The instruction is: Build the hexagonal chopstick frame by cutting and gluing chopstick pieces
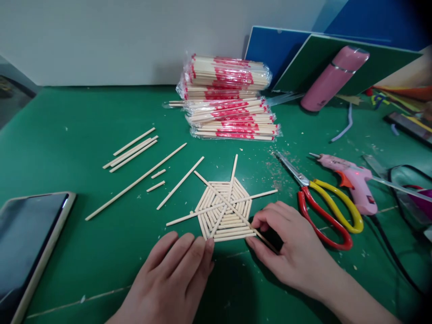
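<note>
A hexagonal web of glued wooden sticks lies flat on the green mat, with long spoke sticks poking out past its edges. My left hand rests flat just below its near-left edge, fingers together and stretched, fingertips touching the web's corner. My right hand sits at the web's right side, thumb and fingers pinched on the end of one spoke stick.
Loose sticks lie to the left. Wrapped chopstick packs are stacked at the back. Red-and-yellow scissors, a pink glue gun, a pink bottle and cables are on the right. A tablet lies at the near left.
</note>
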`<state>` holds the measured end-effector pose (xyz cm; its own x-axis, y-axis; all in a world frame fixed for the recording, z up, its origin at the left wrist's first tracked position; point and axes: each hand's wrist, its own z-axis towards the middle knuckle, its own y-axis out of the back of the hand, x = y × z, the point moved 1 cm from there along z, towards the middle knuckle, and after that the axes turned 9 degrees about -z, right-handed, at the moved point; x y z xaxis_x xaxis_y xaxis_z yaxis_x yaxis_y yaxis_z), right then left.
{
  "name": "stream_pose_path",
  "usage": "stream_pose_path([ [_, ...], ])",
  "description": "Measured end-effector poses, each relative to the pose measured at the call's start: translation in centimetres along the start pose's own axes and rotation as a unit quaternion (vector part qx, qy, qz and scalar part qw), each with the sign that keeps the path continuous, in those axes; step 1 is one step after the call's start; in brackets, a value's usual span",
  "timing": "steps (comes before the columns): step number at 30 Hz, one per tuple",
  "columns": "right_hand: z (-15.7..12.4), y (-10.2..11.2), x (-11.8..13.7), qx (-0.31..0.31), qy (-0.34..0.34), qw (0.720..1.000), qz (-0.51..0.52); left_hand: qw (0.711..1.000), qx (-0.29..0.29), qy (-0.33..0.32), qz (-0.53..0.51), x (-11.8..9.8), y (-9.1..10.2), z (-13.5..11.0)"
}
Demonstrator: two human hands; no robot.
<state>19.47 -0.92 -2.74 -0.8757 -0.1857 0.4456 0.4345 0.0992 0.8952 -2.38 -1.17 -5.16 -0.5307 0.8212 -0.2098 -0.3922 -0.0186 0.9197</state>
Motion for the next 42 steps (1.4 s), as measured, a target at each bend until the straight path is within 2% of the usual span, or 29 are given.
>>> stream_pose_path([
  [8, 0.0, -0.2, -0.3, 0.007, 0.02, 1.0, 0.004, 1.0, 0.009, 0.01, 0.005, -0.2, 0.3, 0.2],
  [14, -0.1, -0.2, -0.4, 0.008, 0.024, 1.0, 0.005, 0.992, -0.033, 0.063, -0.1, 0.0, 0.6, 1.5],
  [19, -0.1, -0.3, -0.5, 0.006, 0.025, 1.0, 0.007, 0.979, -0.015, 0.09, -0.182, 0.5, 1.6, 1.6],
  [22, -0.1, -0.1, -0.5, 0.006, 0.027, 1.0, 0.005, 0.98, -0.014, 0.108, -0.165, 1.3, 2.4, 2.0],
  [23, -0.1, -0.1, -0.5, 0.007, 0.029, 1.0, 0.004, 0.984, -0.004, 0.103, -0.148, 1.6, 2.6, 2.3],
  [26, 0.0, -0.1, -0.5, 0.009, 0.031, 0.999, 0.004, 0.996, 0.039, 0.029, -0.078, 2.4, 2.8, 3.8],
  [29, 0.0, -0.1, -0.4, 0.007, 0.034, 0.999, 0.002, 0.99, 0.127, -0.04, -0.044, 2.8, 2.2, 5.3],
  [32, 0.0, 0.0, -0.4, 0.005, 0.031, 0.999, 0.0, 0.98, 0.175, -0.082, -0.046, 3.0, 1.3, 6.1],
  [36, 0.0, 0.1, -0.4, 0.011, 0.017, 1.0, 0.008, 0.973, 0.204, -0.094, -0.058, 3.2, 0.6, 6.2],
  [42, 0.1, 0.3, -0.4, 0.018, 0.004, 0.999, 0.029, 0.974, 0.194, -0.09, -0.072, 3.4, 0.5, 6.1],
])
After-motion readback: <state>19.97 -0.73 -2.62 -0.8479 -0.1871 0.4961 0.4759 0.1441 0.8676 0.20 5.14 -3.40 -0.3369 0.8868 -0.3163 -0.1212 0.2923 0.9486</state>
